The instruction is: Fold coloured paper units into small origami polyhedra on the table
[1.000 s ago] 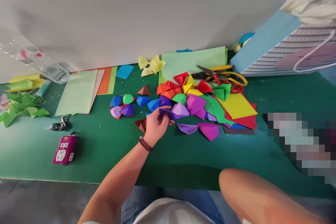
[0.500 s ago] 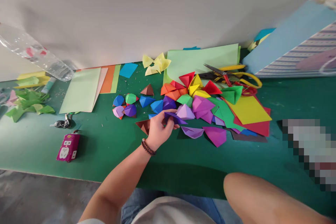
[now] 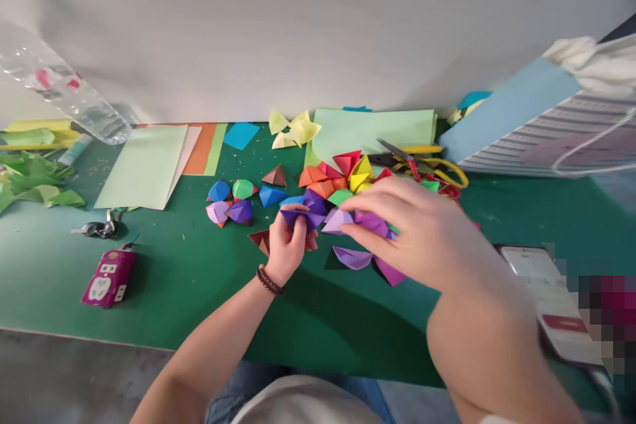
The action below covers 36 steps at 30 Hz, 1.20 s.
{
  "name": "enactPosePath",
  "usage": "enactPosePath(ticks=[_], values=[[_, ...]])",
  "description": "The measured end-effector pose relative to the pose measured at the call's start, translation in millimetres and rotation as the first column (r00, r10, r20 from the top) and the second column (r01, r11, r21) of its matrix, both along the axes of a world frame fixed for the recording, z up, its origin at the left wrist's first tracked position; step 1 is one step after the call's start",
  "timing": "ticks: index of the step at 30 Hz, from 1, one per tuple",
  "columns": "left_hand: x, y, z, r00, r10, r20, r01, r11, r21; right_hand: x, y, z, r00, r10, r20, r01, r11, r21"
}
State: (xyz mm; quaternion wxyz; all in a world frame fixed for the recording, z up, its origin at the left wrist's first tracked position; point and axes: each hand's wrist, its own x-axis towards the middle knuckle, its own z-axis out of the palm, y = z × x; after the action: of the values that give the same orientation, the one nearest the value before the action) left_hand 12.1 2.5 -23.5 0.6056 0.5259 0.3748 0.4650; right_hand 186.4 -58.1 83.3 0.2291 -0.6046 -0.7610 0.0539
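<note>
On my feed, the left hand (image 3: 291, 245) pinches a purple folded-paper piece (image 3: 301, 216) between thumb and fingers, low over the green desk (image 3: 163, 285). The right hand (image 3: 410, 232) is spread above a lilac paper pyramid (image 3: 336, 220); I can't tell whether it touches. Many origami pieces (image 3: 322, 189) lie folded in a heap, while pale green sheets (image 3: 142, 165) lie flat and unfolded to the left.

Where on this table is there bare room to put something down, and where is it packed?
Bare green mat lies between the pink power socket and the left hand, and between the striped bag and the phone. It is crowded around the right hand, where folded paper shapes heap up beside the scissors.
</note>
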Motion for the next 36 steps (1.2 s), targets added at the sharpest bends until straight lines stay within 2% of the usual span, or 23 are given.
enactPosePath(ticks=[1,3,6,10,15,22,26,28,31,33,36], values=[[0,0,0.3,1.000,0.005,0.019,-0.004,1.000,-0.019,0,9,-2.0,0.995,0.037,0.095,-0.030,0.997,-0.074],[0,0,0.7,0.999,-0.008,0.033,0.010,0.999,-0.053,1,23,-11.2,0.968,0.026,0.249,0.026,0.979,-0.201],[1,-1,1.4,0.997,-0.055,0.045,0.059,0.993,-0.100,1,34,-29.3,0.925,0.017,0.380,0.113,0.942,-0.316],[2,-2,2.8,0.982,-0.150,0.118,0.169,0.971,-0.167,-2,42,-43.5,0.908,0.026,0.419,0.171,0.888,-0.426],[4,0,3.3,0.935,-0.232,0.267,0.297,0.925,-0.237,-2,47,-37.9,0.920,-0.005,0.392,0.198,0.868,-0.456],[2,5,-1.2,0.905,-0.271,0.327,0.355,0.906,-0.231,42,18,-14.2,0.999,-0.006,0.040,0.022,0.915,-0.403],[0,5,0.1,0.863,-0.252,0.437,0.379,0.896,-0.232,61,13,-14.8,0.992,-0.054,-0.113,0.006,0.922,-0.387],[0,6,1.0,0.853,-0.232,0.467,0.382,0.889,-0.255,58,15,-21.2,0.950,-0.057,-0.306,-0.071,0.918,-0.391],[2,5,0.3,0.840,-0.239,0.487,0.423,0.850,-0.313,37,21,-37.1,0.778,-0.082,-0.623,-0.189,0.915,-0.356],[2,5,-0.7,0.826,-0.235,0.512,0.460,0.805,-0.373,19,23,-48.7,0.719,-0.084,-0.690,-0.246,0.897,-0.366],[2,4,-2.0,0.800,-0.190,0.568,0.493,0.749,-0.443,-1,22,-61.6,0.710,-0.076,-0.700,-0.285,0.878,-0.384]])
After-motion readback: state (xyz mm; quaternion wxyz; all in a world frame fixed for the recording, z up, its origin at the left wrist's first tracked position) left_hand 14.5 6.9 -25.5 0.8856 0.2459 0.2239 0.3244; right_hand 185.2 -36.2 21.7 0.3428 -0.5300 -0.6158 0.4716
